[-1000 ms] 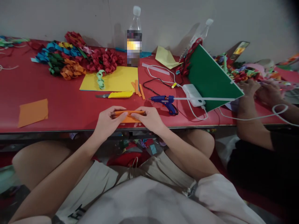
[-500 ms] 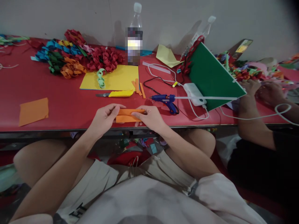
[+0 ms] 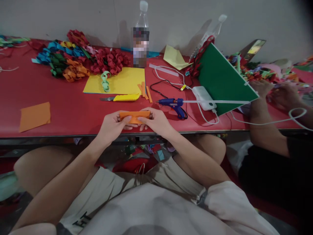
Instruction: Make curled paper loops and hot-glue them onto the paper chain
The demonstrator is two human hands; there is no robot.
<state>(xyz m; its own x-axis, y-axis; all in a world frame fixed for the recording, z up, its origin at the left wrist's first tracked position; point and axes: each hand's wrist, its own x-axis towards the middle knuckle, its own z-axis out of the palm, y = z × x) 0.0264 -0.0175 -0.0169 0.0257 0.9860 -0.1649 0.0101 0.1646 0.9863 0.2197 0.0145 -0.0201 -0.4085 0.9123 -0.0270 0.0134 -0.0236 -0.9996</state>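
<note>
A folded piece of orange paper (image 3: 135, 114) is held level between both hands, just above the table's front edge. My left hand (image 3: 113, 124) pinches its left end, thumb on the near face and fingers behind. My right hand (image 3: 156, 120) grips the right end the same way. Behind them lie a yellow utility knife (image 3: 126, 97) with its blade out and a few cut orange strips (image 3: 144, 91). A blue glue gun (image 3: 174, 103) with a long glue stick rests to the right. Off to the left is a flat orange paper piece (image 3: 35, 116).
Paper chains (image 3: 75, 60) in several colours lie at the back left beside yellow sheets (image 3: 119, 80). A plastic bottle (image 3: 140, 45) stands by the wall. At right are a white power bank (image 3: 204, 98) with cables, a leaning green board (image 3: 225, 76) and another person's hands (image 3: 281, 93).
The orange paper, spread in two panels before, is now folded into one narrower band. My left hand has shifted right and its thumb now presses the paper's near face.
</note>
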